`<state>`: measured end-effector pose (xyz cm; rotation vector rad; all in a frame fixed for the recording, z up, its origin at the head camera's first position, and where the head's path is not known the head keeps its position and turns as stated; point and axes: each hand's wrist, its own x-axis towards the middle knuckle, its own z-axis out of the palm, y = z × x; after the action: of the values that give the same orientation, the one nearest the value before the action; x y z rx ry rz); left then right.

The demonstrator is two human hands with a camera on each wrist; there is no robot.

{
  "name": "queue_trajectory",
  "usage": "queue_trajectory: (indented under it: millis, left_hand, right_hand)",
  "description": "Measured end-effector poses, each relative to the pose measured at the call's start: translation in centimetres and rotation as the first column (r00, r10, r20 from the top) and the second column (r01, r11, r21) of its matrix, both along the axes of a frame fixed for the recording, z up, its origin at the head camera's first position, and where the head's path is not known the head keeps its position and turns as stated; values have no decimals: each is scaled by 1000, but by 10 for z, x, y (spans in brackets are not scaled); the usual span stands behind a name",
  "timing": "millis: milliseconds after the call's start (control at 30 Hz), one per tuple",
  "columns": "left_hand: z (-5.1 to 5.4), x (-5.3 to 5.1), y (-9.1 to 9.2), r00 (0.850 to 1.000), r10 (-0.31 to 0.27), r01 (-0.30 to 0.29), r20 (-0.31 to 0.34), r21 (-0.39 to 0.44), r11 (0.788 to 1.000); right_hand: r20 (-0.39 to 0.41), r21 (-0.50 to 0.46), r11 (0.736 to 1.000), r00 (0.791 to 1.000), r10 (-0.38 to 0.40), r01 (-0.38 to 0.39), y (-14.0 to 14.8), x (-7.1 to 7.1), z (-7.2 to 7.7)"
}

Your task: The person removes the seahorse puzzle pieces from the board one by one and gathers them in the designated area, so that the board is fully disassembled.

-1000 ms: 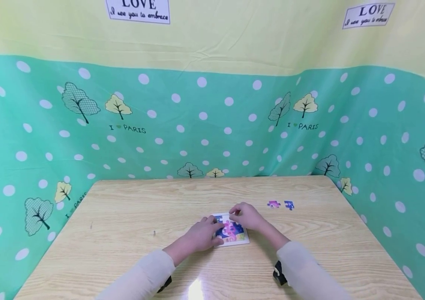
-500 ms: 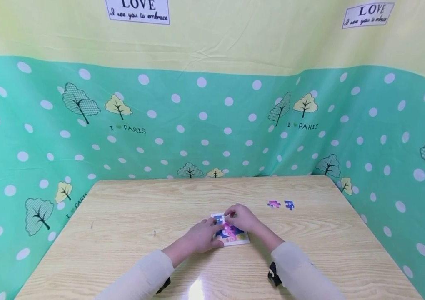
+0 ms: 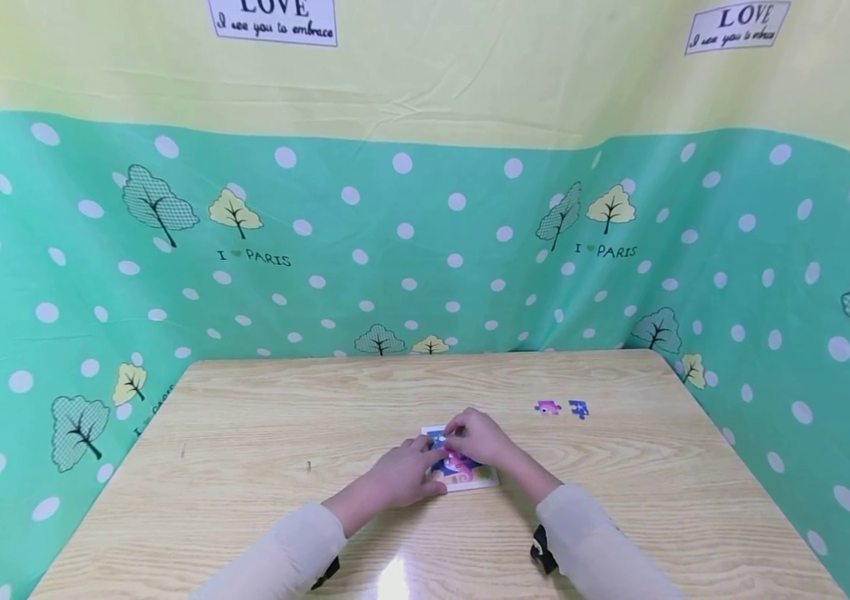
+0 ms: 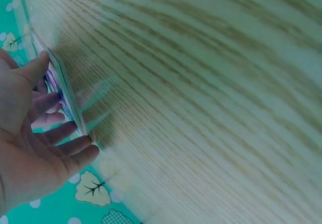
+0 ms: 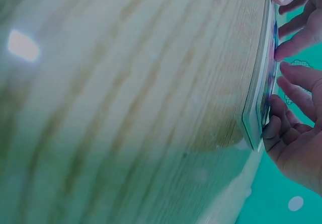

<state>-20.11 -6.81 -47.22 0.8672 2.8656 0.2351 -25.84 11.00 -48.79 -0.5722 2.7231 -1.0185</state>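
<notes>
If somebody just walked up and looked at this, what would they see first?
Probably the big yellow-and-green curtain, dotted and printed with trees, behind the wooden table. Next, the left hand and right hand at a small white-edged jigsaw puzzle near the table's middle. Then, farther back on the right, a pink puzzle piece and a blue puzzle piece.

White-bordered puzzle (image 3: 464, 478), pink-and-blue, lying flat; pink piece (image 3: 547, 407), blue piece (image 3: 578, 409) loose, farther off rightward

Puzzle (image 3: 466, 472) pink, blue & wht; table (image 3: 350, 387) lt brn woodgrain; backdrop (image 3: 380, 283) grn w/ wht dots
</notes>
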Motion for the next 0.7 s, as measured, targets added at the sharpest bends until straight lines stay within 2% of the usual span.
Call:
queue_trajectory:
  millis: [300,700]
  left_hand:
    - [-1,3,-1,1000,0,0,-11,-4,1000]
    - [-1,6,-6,999,-31,32,-29,10,999]
  right_hand:
    - [-32,48,999,999,4,-3,-1,2,-3]
    - [-29,50,999,1000,7,-5,-1,3,-1]
